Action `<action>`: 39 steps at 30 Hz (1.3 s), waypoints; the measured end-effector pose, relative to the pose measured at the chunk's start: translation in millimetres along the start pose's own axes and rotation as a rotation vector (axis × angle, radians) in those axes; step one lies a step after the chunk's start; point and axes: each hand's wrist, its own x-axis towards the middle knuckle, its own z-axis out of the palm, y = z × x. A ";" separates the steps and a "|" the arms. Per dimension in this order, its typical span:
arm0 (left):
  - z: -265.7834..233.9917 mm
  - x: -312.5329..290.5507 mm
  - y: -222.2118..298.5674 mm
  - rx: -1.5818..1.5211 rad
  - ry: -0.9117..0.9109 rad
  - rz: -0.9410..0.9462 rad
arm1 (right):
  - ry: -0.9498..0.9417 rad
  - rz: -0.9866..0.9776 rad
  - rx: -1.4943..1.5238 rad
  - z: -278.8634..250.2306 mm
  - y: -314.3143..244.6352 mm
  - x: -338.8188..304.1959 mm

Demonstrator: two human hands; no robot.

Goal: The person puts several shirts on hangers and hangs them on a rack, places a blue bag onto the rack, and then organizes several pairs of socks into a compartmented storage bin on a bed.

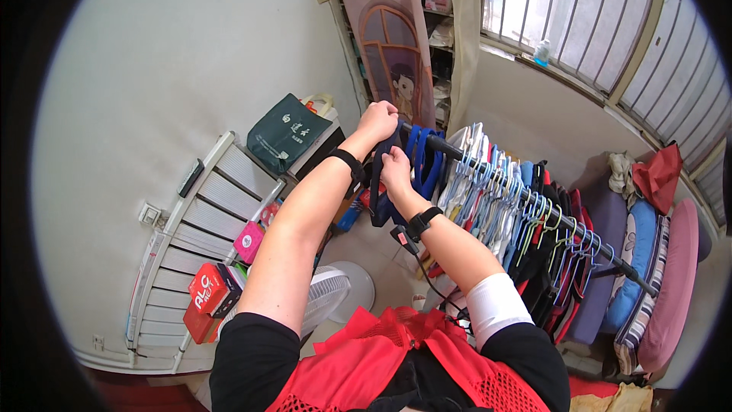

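Observation:
Both my arms reach forward to the left end of a black clothes rail (pixel 457 154). A dark navy fabric loop, which looks like a bag strap (pixel 379 206), hangs there. My left hand (pixel 379 120) is closed at the top of it, close to the rail's end. Lower and slightly to the right, my right hand (pixel 394 171) pinches the same dark fabric. Bright blue straps (pixel 424 162) hang on the rail just beside my right hand. My forearms and hands partly hide the lower part of the dark piece.
Clothes on hangers (pixel 496 191) crowd the rail to the right. Behind them lean rolled cushions (pixel 671 282). A white fan (pixel 328 294) stands below my left arm. Left are a white radiator (pixel 191 236) with boxes and a dark green bag (pixel 286 133). A black cable (pixel 427 275) dangles below my right wrist.

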 end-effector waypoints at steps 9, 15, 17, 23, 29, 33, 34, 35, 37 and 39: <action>-22.5 -40.4 -8.2 -0.059 0.011 -0.079 | 0.084 -0.081 -0.274 9.9 -8.7 -31.4; -30.9 -87.9 11.0 -0.024 0.020 -0.075 | 0.185 -0.165 -0.297 -5.4 -17.6 -74.0; -20.6 -97.7 42.3 -0.074 0.017 -0.025 | 0.242 -0.285 -0.379 -37.9 -33.8 -75.1; -7.7 -143.5 54.9 -0.188 -0.096 0.050 | 0.253 -0.340 -0.293 -63.6 -75.4 -160.8; 61.9 -254.1 113.4 -0.421 -0.443 0.143 | 0.498 -0.352 -0.390 -169.0 -74.2 -265.8; 105.4 -337.3 180.6 -0.544 -0.759 0.148 | 0.665 -0.279 -0.542 -251.9 -82.5 -369.7; 117.8 -362.8 190.8 -0.556 -0.837 0.127 | 0.701 -0.235 -0.527 -266.3 -80.3 -400.5; 128.8 -383.7 200.4 -0.586 -0.924 0.142 | 0.720 -0.202 -0.543 -279.6 -80.3 -430.0; 150.5 -424.5 218.2 -0.584 -1.061 0.160 | 0.752 -0.141 -0.561 -301.8 -80.2 -491.8; 172.6 -479.9 235.8 -0.568 -1.193 0.172 | 0.793 -0.048 -0.531 -326.6 -72.4 -561.8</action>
